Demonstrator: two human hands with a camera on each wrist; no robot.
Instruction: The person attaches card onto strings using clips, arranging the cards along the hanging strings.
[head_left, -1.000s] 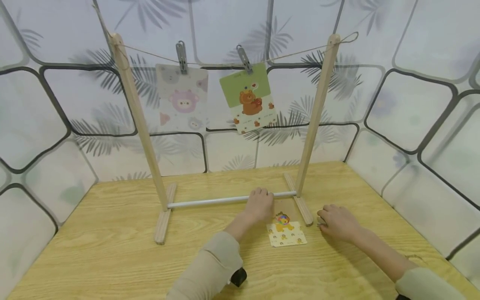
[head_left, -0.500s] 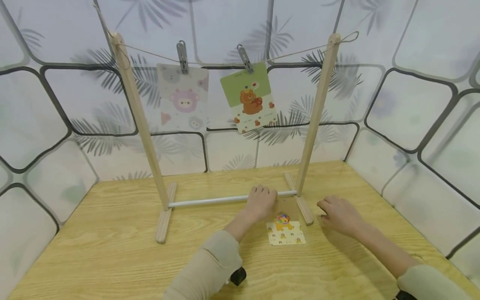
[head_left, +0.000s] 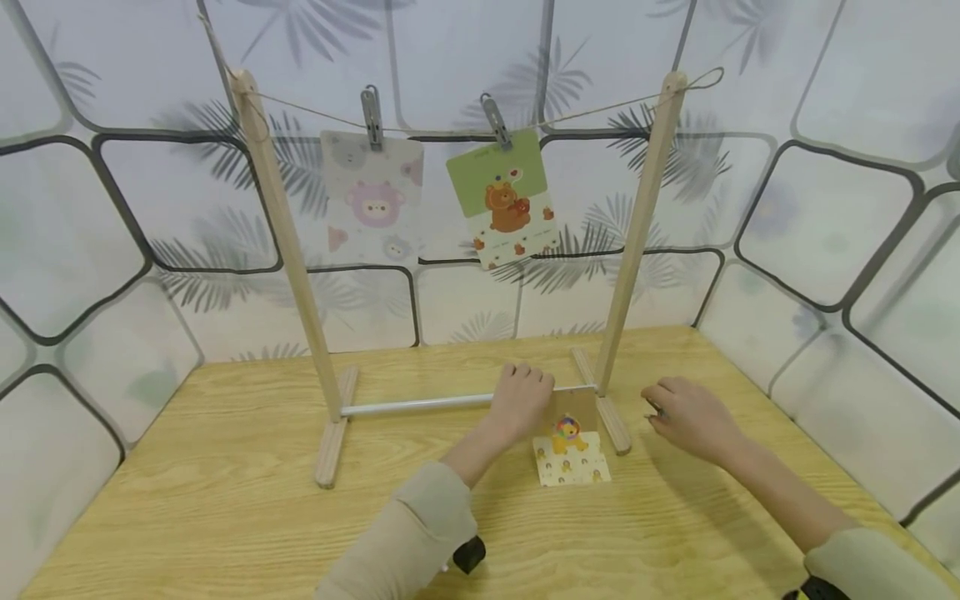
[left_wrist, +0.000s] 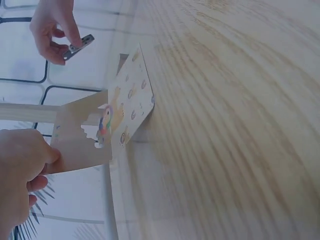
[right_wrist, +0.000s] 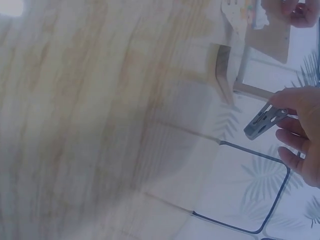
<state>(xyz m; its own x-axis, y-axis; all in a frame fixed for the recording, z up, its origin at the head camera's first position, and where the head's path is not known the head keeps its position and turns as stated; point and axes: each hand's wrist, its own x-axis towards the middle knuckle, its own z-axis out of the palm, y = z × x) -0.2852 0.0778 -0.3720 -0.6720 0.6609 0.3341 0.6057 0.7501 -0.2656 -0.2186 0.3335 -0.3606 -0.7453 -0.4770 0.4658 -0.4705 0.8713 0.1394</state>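
Note:
My left hand [head_left: 522,398] pinches the upper edge of a folded lion card [head_left: 572,465] between thumb and fingers. The card's brown upper panel [left_wrist: 82,117], which has a cut-out, is raised, while its cream lower panel with the orange lion slopes toward the table. To the right, my right hand [head_left: 693,418] is up off the table and pinches a grey metal clip [right_wrist: 264,121]. The clip is apart from the card; in the head view it is mostly hidden by the fingers.
A wooden stand has two posts [head_left: 288,250], a white crossbar [head_left: 420,405] and a string [head_left: 600,109] on top. Two metal clips [head_left: 372,118] hold a pink animal card [head_left: 375,208] and a green bear card [head_left: 507,204] on it. Patterned walls enclose the wooden table [head_left: 225,508].
My left hand has lifted the card's upper panel from the table, so it now stands up. My right hand has risen and shifted slightly right with the clip.

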